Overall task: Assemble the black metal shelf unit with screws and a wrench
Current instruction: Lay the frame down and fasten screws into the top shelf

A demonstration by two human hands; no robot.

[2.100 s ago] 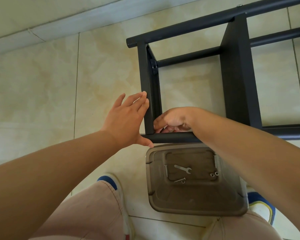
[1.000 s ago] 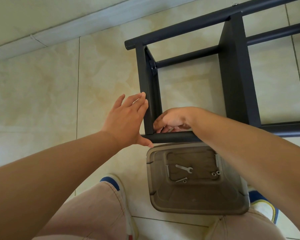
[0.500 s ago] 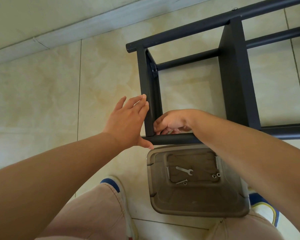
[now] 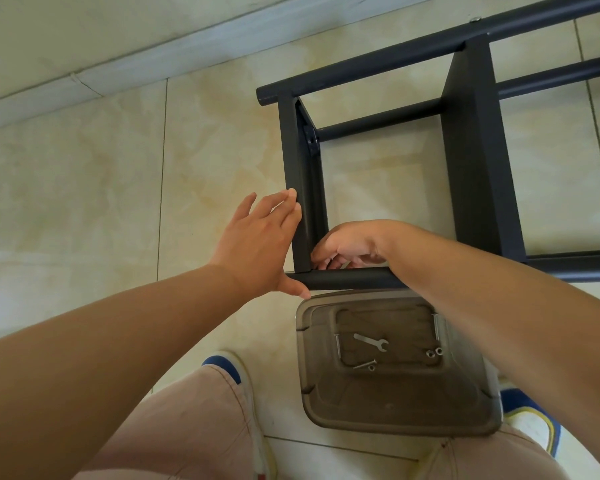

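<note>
The black metal shelf frame (image 4: pixel 475 161) lies on the tiled floor in front of me. My left hand (image 4: pixel 257 244) lies flat with straight fingers against the outside of its end panel (image 4: pixel 300 188), the thumb under the near round tube (image 4: pixel 354 278). My right hand (image 4: pixel 350 245) reaches inside the corner where panel and tube meet, fingers curled and pinching something small that I cannot make out. A silver wrench (image 4: pixel 371 342) and a few loose screws (image 4: pixel 364 366) lie in the brown plastic tray (image 4: pixel 395 407) just below the tube.
The tray sits between my feet; a blue and white shoe (image 4: pixel 234 370) shows on the left and another (image 4: pixel 530 417) on the right. A pale skirting strip (image 4: pixel 118 71) runs along the wall at upper left. Bare tile lies to the left of the frame.
Both hands stay at the same corner of the frame. The view has shifted slightly; the right hand's fingers have moved a little at the joint.
</note>
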